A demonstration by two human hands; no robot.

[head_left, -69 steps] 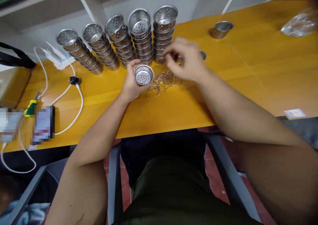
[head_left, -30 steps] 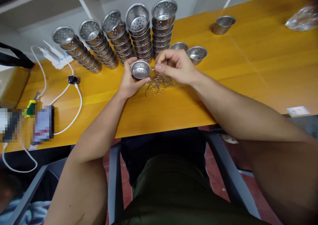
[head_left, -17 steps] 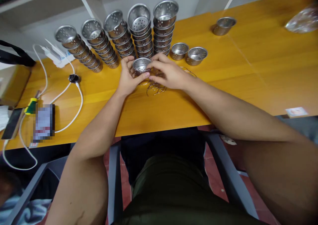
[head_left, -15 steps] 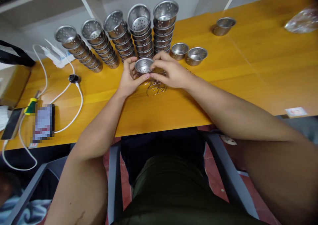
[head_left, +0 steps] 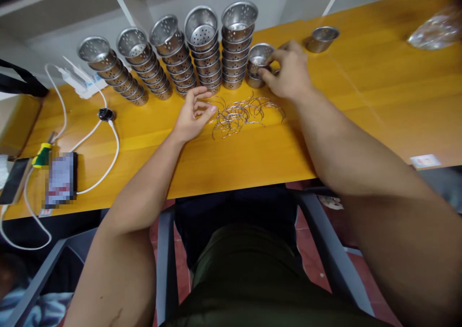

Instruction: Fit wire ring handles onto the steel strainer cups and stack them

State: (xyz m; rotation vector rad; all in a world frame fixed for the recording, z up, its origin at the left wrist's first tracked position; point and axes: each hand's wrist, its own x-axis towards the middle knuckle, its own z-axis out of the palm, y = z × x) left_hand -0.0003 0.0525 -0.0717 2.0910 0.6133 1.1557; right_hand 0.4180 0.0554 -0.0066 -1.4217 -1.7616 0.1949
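Observation:
My right hand (head_left: 290,72) grips the rim of a small perforated metal cup (head_left: 260,56) by its right side. This cup sits over another perforated cup (head_left: 255,81) on the table, beside the rightmost tall stack (head_left: 236,55). Part of the area behind the right hand is hidden. My left hand (head_left: 195,113) rests near the table with its fingers loosely curled and apart, holding nothing. A loose pile of thin curved metal wires (head_left: 234,115) lies between the two hands.
Several tall stacks of perforated cups (head_left: 132,50) line the back of the table. One single cup (head_left: 322,39) stands at the back right, near a clear plastic bag (head_left: 435,32). White cables, a power strip (head_left: 84,84) and a phone (head_left: 62,179) are at the left.
The cup held between both hands has gone right with my right hand, onto the cup beside the stacks. My left hand has let go and stayed in place; the wire pile is uncovered.

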